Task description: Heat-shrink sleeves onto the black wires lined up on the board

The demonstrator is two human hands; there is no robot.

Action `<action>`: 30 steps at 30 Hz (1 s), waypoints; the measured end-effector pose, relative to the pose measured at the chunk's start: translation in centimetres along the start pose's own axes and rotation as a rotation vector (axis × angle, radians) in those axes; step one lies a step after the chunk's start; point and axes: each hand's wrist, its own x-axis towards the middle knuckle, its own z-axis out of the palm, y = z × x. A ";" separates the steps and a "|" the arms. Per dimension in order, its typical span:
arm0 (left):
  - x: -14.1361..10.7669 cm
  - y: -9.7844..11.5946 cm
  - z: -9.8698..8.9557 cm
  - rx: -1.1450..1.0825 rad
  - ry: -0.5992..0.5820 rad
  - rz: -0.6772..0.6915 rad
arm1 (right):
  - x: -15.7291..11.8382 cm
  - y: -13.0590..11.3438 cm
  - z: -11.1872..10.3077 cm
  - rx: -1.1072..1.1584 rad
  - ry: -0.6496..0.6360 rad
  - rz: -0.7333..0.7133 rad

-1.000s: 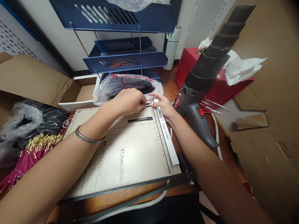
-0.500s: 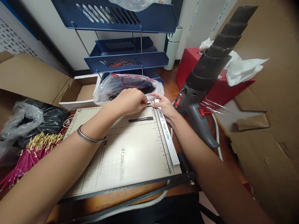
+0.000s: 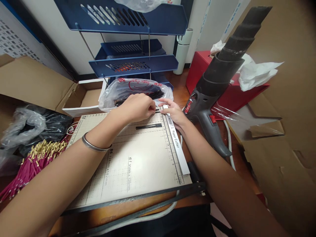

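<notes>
My left hand point(image 3: 142, 107) is closed in a pinch at the far edge of the paper cutter point(image 3: 150, 154). Short black ends point(image 3: 157, 111) poke out from its fingertips; the rest of them is hidden by the hand. Facing it, my right hand point(image 3: 174, 113) has thumb and fingers apart, its thumb tip close to those black ends, its palm over the top of the white strip point(image 3: 178, 144) lettered "Paper Cutter". A few thin black strips point(image 3: 148, 126) lie side by side on the board, just nearer to me than the hands. No fingers touch them.
Behind the hands sits a clear plastic bag point(image 3: 138, 86) of black strips, under blue shelf trays point(image 3: 135, 65). A heat gun point(image 3: 209, 95) stands at right before a red tissue box point(image 3: 197, 65). Maroon cords with gold tips point(image 3: 37, 158) lie left. The cutter's black arm point(image 3: 158, 200) crosses the front.
</notes>
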 end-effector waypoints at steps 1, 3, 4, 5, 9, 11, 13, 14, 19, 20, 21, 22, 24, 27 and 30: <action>0.0 0.0 0.0 0.000 -0.002 -0.002 | 0.0 0.0 0.0 0.002 0.001 0.001; 0.0 0.0 0.0 0.003 -0.007 -0.005 | 0.0 0.0 0.0 0.010 0.005 0.005; 0.0 0.0 0.0 0.007 -0.010 -0.007 | 0.0 -0.1 0.0 0.015 0.008 0.008; 0.0 0.0 0.0 0.011 -0.012 -0.008 | 0.0 -0.1 0.1 0.019 0.010 0.008; 0.0 0.0 0.0 0.017 -0.018 -0.007 | 0.1 -0.1 0.1 0.006 0.017 0.002; -0.1 -0.1 -0.1 0.001 -0.018 0.001 | 0.1 0.0 0.2 0.004 0.020 0.002; -0.1 -0.2 -0.4 -0.037 -0.008 0.016 | 0.2 0.0 0.2 0.011 0.020 0.002; -0.1 -0.3 -0.6 -0.063 0.001 0.025 | 0.2 0.0 0.2 0.014 0.020 0.005; -0.4 -0.6 -2.0 -0.209 -0.056 0.089 | 0.2 0.1 0.1 0.012 0.014 0.008; -0.5 -0.6 -2.2 -0.233 -0.088 0.104 | 0.2 0.1 0.1 0.015 0.011 0.008; -0.5 -0.5 -2.3 -0.255 -0.119 0.117 | 0.2 0.1 0.1 0.024 0.010 0.011; -0.6 -0.5 -2.3 -0.273 -0.147 0.128 | 0.2 0.1 0.1 0.036 0.010 0.018; -0.6 -0.4 -2.2 -0.294 -0.196 0.151 | 0.2 0.1 0.1 0.061 0.018 0.032; -0.6 0.0 -1.9 -0.277 -0.242 0.164 | 0.2 0.1 0.1 0.065 0.025 0.042; -0.5 0.3 -1.8 -0.242 -0.264 0.148 | 0.2 0.2 0.0 0.041 0.017 0.040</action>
